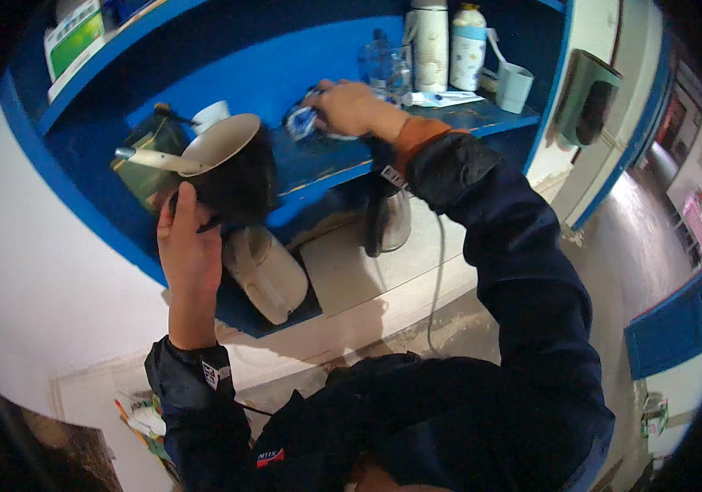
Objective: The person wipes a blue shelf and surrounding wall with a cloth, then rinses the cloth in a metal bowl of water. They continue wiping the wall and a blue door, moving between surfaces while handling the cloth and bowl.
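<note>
My left hand grips the side of a dark pot with a cream inside, tilted above the left part of a blue shelf. A pale utensil handle with a metal-looking end sticks out over the pot's rim; its other end is hidden. On the shelf, my right hand is closed over a crumpled blue and white cloth or wrapper, pressed to the surface. Behind the pot are a white cup and a greenish bag, both partly covered.
Right of my right hand stand glass jars, a white flask, a patterned bottle, a toothpaste tube and a light mug. Below are a beige container and a metal kettle. A cord hangs down.
</note>
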`<state>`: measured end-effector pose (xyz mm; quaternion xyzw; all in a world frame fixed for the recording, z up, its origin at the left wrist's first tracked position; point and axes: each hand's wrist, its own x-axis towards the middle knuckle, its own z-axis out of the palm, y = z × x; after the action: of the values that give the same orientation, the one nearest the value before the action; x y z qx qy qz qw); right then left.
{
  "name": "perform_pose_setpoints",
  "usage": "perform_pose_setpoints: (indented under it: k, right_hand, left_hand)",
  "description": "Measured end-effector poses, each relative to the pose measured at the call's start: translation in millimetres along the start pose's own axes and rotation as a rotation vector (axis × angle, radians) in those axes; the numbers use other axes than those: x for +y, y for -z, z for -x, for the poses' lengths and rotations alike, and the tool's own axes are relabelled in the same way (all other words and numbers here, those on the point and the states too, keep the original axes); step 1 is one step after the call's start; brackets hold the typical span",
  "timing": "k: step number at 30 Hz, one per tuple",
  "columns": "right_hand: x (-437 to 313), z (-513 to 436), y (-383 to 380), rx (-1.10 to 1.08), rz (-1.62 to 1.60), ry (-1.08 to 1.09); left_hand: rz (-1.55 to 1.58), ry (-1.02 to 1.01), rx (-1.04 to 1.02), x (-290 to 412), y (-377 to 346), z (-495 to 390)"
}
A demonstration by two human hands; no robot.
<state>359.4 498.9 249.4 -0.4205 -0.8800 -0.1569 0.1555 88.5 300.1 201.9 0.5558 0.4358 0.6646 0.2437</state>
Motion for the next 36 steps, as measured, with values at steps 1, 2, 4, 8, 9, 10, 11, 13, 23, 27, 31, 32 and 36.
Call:
perform_pose_setpoints:
  k: [1,2,4,8,9,10,11,13,23,27,31,32,36]
  right_hand:
    - [-4.6,5.1,1.9,0.006,-0.016,0.038]
    - [-8.7,13.5,6.0,0.024,-0.047,0.112]
    - [-12.4,42.0,16.8,0.069,-0.087,0.230]
    - [7.9,109.9,45.4,0.133,-0.188,0.344]
    - [21.0,125.8,51.1,0.170,-0.241,0.392]
    - [36.0,141.7,57.1,0.134,-0.258,0.359]
    - [52.7,157.8,62.5,0.085,-0.270,0.306]
    - [93.6,186.5,72.8,0.078,-0.324,0.288]
    - [214.6,318.3,71.8,0.181,-1.149,-0.265]
    - [226.6,357.0,50.3,0.470,-1.616,-0.524]
    - [246.2,385.1,48.9,0.691,-1.739,-0.601]
    - [250.3,390.9,50.6,0.724,-1.761,-0.613]
    - [258.0,405.4,55.0,0.837,-1.840,-0.567]
  left_hand:
    - [0.013,0.048,0.010,-1.0,-6.1,-2.6]
    - [-0.388,-0.081,-0.014,0.5,-8.1,-4.4]
    - [0.095,0.082,0.023,-3.9,-21.9,-17.2]
    - [0.409,0.077,0.052,-17.1,-41.9,-34.0]
    - [0.186,0.033,0.065,-22.4,-47.7,-38.5]
    - [-0.002,-0.062,0.031,-25.1,-51.9,-45.1]
    - [0.073,0.002,0.079,-28.9,-56.8,-48.5]
    - [0.225,0.043,0.026,-33.5,-67.4,-55.2]
    - [0.246,0.175,0.195,-36.7,-115.0,-86.7]
    - [0.177,0.288,0.127,-39.3,-103.8,-94.0]
    - [-0.012,0.284,0.131,-28.3,-100.4,-82.2]
    - [-0.178,0.162,0.181,-23.3,-105.5,-73.2]
    - [-0.323,-0.350,0.378,-1.0,-164.4,-22.9]
